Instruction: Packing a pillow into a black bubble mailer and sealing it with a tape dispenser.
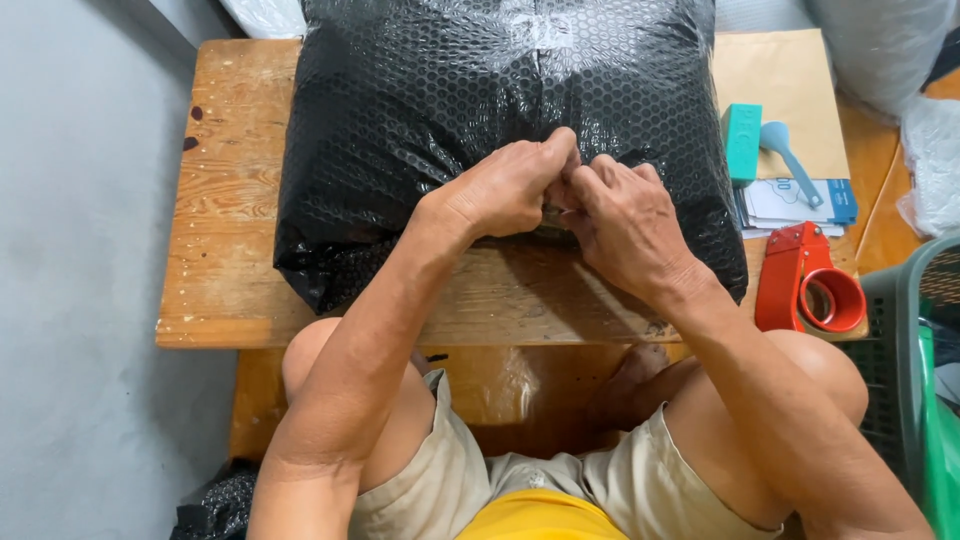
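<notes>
A big parcel wrapped in black bubble wrap [430, 100] lies on a low wooden table [220, 200]. My left hand [505, 185] and my right hand [625, 225] meet at the parcel's near edge, knuckles together. Both pinch the black wrap there, fingers curled tight into a fold. A strip of clear tape [540, 30] shines along the parcel's top middle. What lies between my fingertips is hidden by the hands.
A red tape dispenser [810, 285] sits at the table's right near corner. Behind it lie a teal block [742, 140], a pale blue handled tool [790, 160], printed slips [800, 205] and a brown envelope [790, 80]. A green basket [920, 380] stands at the right.
</notes>
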